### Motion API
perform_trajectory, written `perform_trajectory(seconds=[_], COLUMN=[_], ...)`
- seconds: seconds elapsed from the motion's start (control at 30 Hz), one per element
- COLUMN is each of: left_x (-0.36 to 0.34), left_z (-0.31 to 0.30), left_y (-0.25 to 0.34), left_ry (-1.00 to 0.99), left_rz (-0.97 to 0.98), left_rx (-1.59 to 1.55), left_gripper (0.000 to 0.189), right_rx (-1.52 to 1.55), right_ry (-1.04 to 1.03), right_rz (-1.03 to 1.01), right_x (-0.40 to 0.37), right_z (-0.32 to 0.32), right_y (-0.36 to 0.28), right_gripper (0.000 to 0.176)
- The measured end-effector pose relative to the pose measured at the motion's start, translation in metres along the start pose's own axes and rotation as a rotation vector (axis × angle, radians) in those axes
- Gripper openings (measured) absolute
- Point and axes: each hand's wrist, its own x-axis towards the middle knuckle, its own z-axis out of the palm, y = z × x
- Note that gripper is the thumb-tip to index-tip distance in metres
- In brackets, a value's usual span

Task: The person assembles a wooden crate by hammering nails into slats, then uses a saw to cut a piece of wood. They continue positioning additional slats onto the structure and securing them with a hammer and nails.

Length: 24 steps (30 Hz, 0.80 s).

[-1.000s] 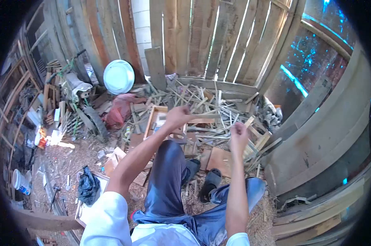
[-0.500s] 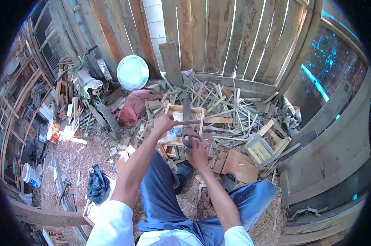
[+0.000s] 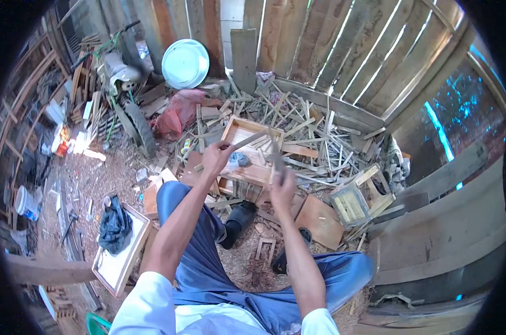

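Note:
My left hand (image 3: 214,159) pinches one end of a thin wooden strip (image 3: 248,140), which slants up and to the right over a shallow wooden box (image 3: 236,120). My right hand (image 3: 282,192) is closed around the handle of a handsaw (image 3: 276,155); its blade is smeared by motion and overlaps the strip's far end in this view. Inside the box lies a small clear bag with bluish contents (image 3: 240,159). The box rests between my knees on a wooden support, partly hidden underneath.
A heap of wood offcuts (image 3: 309,134) lies behind the box. At the right stands a small wooden frame (image 3: 350,204) beside a flat board (image 3: 320,221). A pale round basin (image 3: 185,63) leans on the plank wall, near a red bag (image 3: 177,114). A black bag (image 3: 115,226) lies at the left.
The strip has gone from nearly level to slanting upward right. The saw has shifted right, turned, and become blurred. My head view has shifted somewhat.

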Motion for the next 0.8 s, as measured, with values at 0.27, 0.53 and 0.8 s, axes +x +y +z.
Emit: perform_trajectory(seconds=[0.27, 0.53, 0.8], left_x=[-0.035, -0.034, -0.025], left_z=[0.092, 0.102, 0.110], left_y=[-0.022, -0.018, -0.023], left_ry=[-0.274, -0.350, -0.458], left_rz=[0.211, 0.035, -0.093], left_rx=[0.104, 0.090, 0.135], left_gripper=[0.035, 0.035, 0.038], right_rx=[0.701, 0.624, 0.471], right_ry=[0.343, 0.282, 0.054], right_rz=[0.315, 0.344, 0.476], right_x=[-0.008, -0.066, -0.103], right_z=[-0.100, -0.100, -0.070], right_y=[-0.042, -0.053, -0.009], right_gripper=[0.029, 0.023, 0.023])
